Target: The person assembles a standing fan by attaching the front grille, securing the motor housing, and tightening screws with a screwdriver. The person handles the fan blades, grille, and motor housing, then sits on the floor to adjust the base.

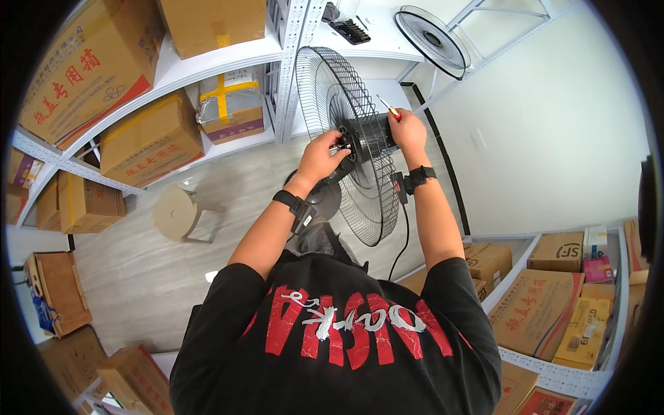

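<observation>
Clamped on a screwdriver [388, 109], right hand [408, 131]; left hand [322, 153] seemingly pinches fan hub [360, 138].

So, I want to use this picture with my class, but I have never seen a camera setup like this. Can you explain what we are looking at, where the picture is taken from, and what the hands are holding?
The picture comes from a wide fisheye camera worn on a person's head, looking down, so straight lines bend near the rim. The black shirt at the bottom is the wearer's own chest, and both forearms reach forward from it. There is no robot, just two bare hands.

The left hand touches the hub of a wire fan guard, beside the black motor housing. The right hand grips a screwdriver with a red handle by that housing. Each wrist wears a black strap.

Around them are white metal shelves with cardboard boxes, a round stool on the floor, and a second fan guard up on a shelf.
</observation>
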### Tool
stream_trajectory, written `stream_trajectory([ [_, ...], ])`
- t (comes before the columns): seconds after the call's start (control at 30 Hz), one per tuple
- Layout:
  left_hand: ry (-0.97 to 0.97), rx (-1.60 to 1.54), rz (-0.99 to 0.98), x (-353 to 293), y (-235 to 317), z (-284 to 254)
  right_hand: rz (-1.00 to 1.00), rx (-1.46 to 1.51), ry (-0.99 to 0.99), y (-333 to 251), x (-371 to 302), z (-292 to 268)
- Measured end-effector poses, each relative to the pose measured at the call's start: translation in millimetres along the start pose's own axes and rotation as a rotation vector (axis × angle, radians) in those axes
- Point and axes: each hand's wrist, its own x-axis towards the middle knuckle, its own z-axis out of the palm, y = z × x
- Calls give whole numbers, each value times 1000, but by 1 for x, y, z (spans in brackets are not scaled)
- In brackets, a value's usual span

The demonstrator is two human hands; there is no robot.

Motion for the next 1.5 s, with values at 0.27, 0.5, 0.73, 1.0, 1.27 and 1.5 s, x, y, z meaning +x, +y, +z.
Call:
stream_trajectory([
  [0.27,-58,130,89,16,-1,-10,9,-62,16,-4,8,5],
  [0.5,-60,92,-166,10,-24,1,-33,4,56,7,-3,10],
  [0.73,-229,-288,-516,26,-10,-11,-36,51,43,4,-8,2],
  [1.0,-145,-238,-218,9,-14,-7,-12,88,33,9,-7,4],
  [1.27,-155,0,-686,22,-20,-16,-2,108,22,2,-9,-2],
  [1.5,-294,-222,-282,6,-9,-14,20,131,30,13,-6,6],
])
